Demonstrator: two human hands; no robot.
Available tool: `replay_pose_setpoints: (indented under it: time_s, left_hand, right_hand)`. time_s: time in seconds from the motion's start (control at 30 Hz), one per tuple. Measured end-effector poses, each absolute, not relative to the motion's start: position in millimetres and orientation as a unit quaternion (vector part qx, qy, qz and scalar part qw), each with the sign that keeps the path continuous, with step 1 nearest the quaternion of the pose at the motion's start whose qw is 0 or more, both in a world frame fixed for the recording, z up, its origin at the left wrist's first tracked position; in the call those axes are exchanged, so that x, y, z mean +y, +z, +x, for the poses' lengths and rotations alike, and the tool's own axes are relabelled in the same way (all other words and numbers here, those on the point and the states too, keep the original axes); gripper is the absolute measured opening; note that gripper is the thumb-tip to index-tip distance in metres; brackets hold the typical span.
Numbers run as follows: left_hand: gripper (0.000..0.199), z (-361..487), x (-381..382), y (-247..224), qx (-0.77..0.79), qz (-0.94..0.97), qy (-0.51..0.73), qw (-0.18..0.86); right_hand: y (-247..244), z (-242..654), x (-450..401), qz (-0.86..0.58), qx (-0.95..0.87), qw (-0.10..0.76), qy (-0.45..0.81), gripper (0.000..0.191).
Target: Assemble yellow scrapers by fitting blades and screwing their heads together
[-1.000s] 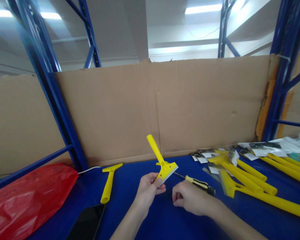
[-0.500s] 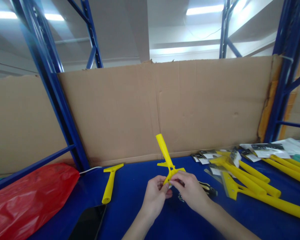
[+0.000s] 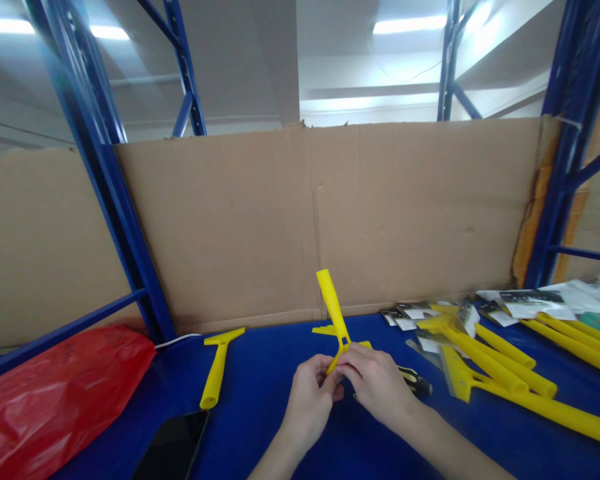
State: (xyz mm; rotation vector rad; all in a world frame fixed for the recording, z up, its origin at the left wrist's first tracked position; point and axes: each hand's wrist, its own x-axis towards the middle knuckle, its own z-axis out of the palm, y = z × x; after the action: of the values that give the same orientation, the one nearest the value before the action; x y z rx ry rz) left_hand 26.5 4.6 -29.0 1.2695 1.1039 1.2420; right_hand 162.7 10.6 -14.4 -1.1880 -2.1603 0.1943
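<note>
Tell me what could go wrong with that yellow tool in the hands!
The left hand and right hand pinch the yellow tool low down, so it might tip or slip, as its handle sticks up unheld.

The right hand could bump the black-and-yellow handle lying close beside it.

Their fingers cover part of the tool's head, so a pinch there might be hard to spot.

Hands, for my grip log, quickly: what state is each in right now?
Left hand: closed, holding the yellow tool near its head.
Right hand: closed, fingers at the tool's head; whether it grips anything is hidden.
</note>
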Motion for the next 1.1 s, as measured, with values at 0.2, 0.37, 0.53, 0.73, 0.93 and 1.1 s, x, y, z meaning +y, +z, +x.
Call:
replay_pose_setpoints:
  time_s: [0.2,0.37,0.53,0.73,0.93,1.1]
  left_hand:
    - [0.027,24.5,4.0,-26.2,0.455,0.561,0.509,0.468]
    - [0.019,23.1,4.3,-26.6,0.465,0.576,0.508,0.44]
    - [0.019,24.3,4.6,-23.2,0.481,0.515,0.513,0.49]
    - [0.029,27.4,-0.3,-14.0,0.474,0.438,0.52,0.559]
    - [0.016,24.1,1.5,-9.1,0.486,0.412,0.527,0.562]
    - [0.005,19.3,9.8,-11.5,0.531,0.404,0.529,0.524]
  right_hand:
    - [-11.8,156.6,9.7,-0.524,-0.767,0.361,0.079,0.015]
    - [-8.8,155.7,8.4,-0.575,-0.737,0.348,0.072,0.01]
    - [-10.6,160.3,11.3,-0.628,-0.704,0.331,-0.008,0.027]
    - [-8.2,165.6,14.1,-0.602,-0.723,0.338,-0.011,0.028]
    - [1.2,193.7,16.5,-0.575,-0.74,0.349,-0.014,0.022]
    - [-24.0,230.2,16.4,-0.565,-0.789,0.226,-0.088,0.018]
